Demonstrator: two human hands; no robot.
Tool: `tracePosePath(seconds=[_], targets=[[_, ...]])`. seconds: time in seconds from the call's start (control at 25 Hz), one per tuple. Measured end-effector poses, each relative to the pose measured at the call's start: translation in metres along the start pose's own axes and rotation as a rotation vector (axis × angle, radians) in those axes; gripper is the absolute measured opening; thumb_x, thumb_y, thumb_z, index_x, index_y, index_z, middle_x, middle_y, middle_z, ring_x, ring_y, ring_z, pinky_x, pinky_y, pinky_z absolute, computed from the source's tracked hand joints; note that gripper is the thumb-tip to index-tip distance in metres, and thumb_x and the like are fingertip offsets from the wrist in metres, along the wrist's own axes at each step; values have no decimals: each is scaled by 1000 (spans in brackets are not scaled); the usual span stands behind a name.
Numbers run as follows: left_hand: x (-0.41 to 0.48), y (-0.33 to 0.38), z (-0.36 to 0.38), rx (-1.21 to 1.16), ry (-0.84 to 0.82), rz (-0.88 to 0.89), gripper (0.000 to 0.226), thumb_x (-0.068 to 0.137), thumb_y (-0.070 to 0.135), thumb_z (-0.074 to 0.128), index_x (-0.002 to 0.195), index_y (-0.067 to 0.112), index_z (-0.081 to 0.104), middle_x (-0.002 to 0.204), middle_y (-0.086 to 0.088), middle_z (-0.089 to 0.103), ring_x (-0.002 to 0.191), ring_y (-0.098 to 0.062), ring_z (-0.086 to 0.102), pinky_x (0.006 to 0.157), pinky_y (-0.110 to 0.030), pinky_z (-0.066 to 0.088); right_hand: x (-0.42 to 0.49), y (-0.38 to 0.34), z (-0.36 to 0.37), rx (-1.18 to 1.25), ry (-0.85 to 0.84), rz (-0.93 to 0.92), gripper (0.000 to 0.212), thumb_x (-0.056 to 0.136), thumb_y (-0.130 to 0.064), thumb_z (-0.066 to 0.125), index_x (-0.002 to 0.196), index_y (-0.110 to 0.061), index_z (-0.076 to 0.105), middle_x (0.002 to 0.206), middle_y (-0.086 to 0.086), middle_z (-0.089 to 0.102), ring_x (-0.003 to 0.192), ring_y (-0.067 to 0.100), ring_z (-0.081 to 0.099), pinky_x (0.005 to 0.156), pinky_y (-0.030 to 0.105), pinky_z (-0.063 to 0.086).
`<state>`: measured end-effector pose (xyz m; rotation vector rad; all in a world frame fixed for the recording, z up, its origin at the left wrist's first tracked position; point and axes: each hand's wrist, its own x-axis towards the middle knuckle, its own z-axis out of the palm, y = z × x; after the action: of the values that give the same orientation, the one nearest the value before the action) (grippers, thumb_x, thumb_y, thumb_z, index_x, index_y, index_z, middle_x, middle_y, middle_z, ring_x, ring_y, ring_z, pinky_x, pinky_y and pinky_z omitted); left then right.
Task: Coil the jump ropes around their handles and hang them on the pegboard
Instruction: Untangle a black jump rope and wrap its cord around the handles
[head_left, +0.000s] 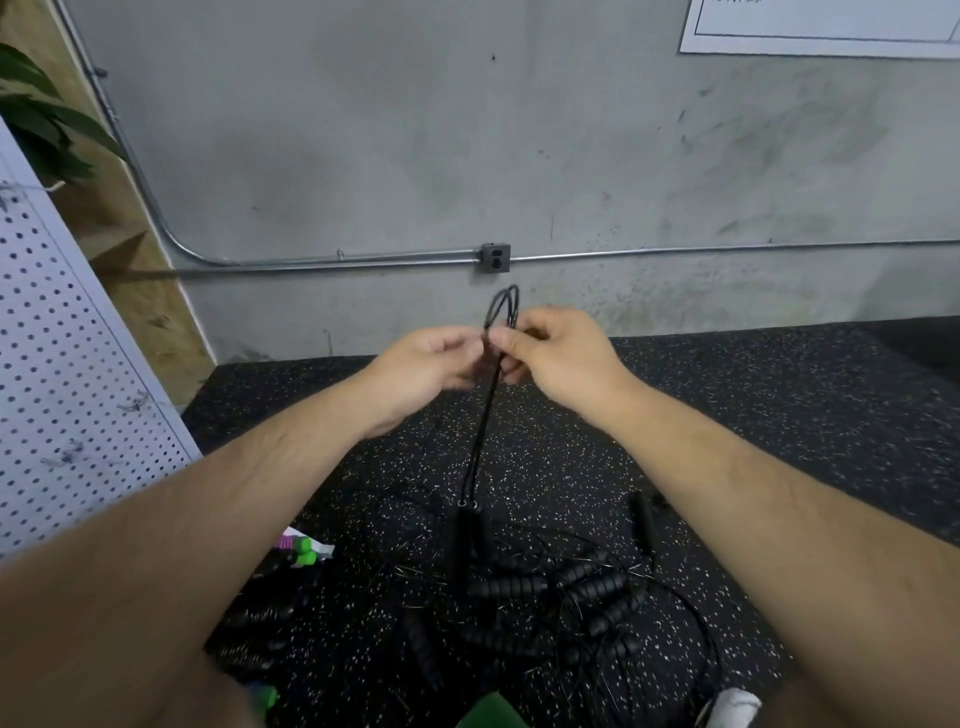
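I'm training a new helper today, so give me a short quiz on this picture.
1. True or false: the left hand and right hand both pinch the rope.
2. Where is the pegboard? A: at the left. B: at the right. C: overhead.
3. Fill in: the held rope's handles are ___ the hands.
Key: 1 true; 2 A; 3 below.

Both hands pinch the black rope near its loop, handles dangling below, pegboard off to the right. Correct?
No: the pegboard stands to the left, not the right, as the head view shows. The left hand and right hand do pinch the black rope near its loop, handles dangling below.
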<state>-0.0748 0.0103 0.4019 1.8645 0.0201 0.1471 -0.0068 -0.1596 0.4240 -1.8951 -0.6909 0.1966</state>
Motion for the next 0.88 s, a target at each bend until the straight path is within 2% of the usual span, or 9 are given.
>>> tracePosePath(seconds=[0.12, 0.24, 0.32, 0.4, 0.48, 0.56, 0.68, 0.84, 0.88], targets=[[-8, -17, 11, 180, -134, -58, 19, 102, 16, 57, 117, 15, 68, 107, 3, 77, 105, -13, 72, 96, -33, 54, 11, -8, -4, 151, 54, -45, 25, 97, -19, 66, 91, 5, 70, 74, 10, 69, 60, 16, 65, 68, 31, 59], [-4, -14, 17, 100, 19, -52, 12, 100, 9, 59, 104, 9, 70, 97, -5, 78, 95, -20, 75, 87, -33, 59, 15, -9, -3, 262, 76, -76, 30, 97, -25, 66, 96, 6, 67, 75, 5, 68, 65, 16, 64, 70, 34, 57], [2, -5, 13, 104, 114, -12, 13, 99, 13, 60, 101, 9, 72, 95, -4, 78, 92, -21, 75, 87, -33, 58, 9, -5, -8, 121, -5, -62, 32, 97, -37, 64, 105, -7, 67, 81, -6, 67, 66, 11, 63, 71, 28, 57], [6, 4, 10, 104, 185, 38, 13, 98, 17, 64, 94, 10, 74, 92, -5, 77, 84, -22, 74, 86, -33, 57, -1, 4, -6, -141, -214, 1, 35, 93, -44, 65, 121, -23, 64, 98, -14, 68, 67, 6, 65, 71, 21, 55], [9, 13, 11, 66, 200, 79, 16, 98, 20, 65, 87, 12, 75, 86, -4, 76, 78, -21, 69, 82, -33, 56, -7, 18, 1, -256, -333, 41, 29, 91, -40, 70, 115, -25, 67, 104, -11, 72, 69, 6, 68, 71, 23, 55], [13, 15, 11, 48, 206, 78, 17, 97, 23, 66, 85, 16, 76, 83, 2, 75, 80, -23, 67, 83, -37, 55, -8, 27, 10, -227, -273, 43, 15, 91, -34, 72, 98, -21, 72, 93, -1, 75, 67, 10, 67, 72, 29, 56], [14, 14, 8, 37, 221, 78, 16, 100, 28, 62, 95, 24, 77, 96, 3, 78, 93, -29, 71, 91, -42, 55, -3, 25, 12, -156, -158, 43, 16, 93, -26, 71, 80, -17, 68, 73, 2, 70, 60, 10, 64, 56, 19, 48], [-2, 6, 5, 163, 86, 4, 22, 105, 34, 48, 109, 33, 70, 99, 17, 72, 93, -1, 69, 81, -13, 53, 3, 10, 4, -52, -39, 4, 18, 92, -24, 72, 78, -14, 68, 72, 3, 73, 58, 10, 67, 59, 22, 56], [-6, 2, 4, 147, 69, -15, 24, 105, 35, 48, 114, 31, 69, 103, 17, 72, 96, 1, 68, 85, -13, 53, 4, 7, 3, -32, -38, -3, 19, 92, -24, 72, 77, -14, 69, 72, 4, 74, 58, 12, 68, 63, 24, 57]])
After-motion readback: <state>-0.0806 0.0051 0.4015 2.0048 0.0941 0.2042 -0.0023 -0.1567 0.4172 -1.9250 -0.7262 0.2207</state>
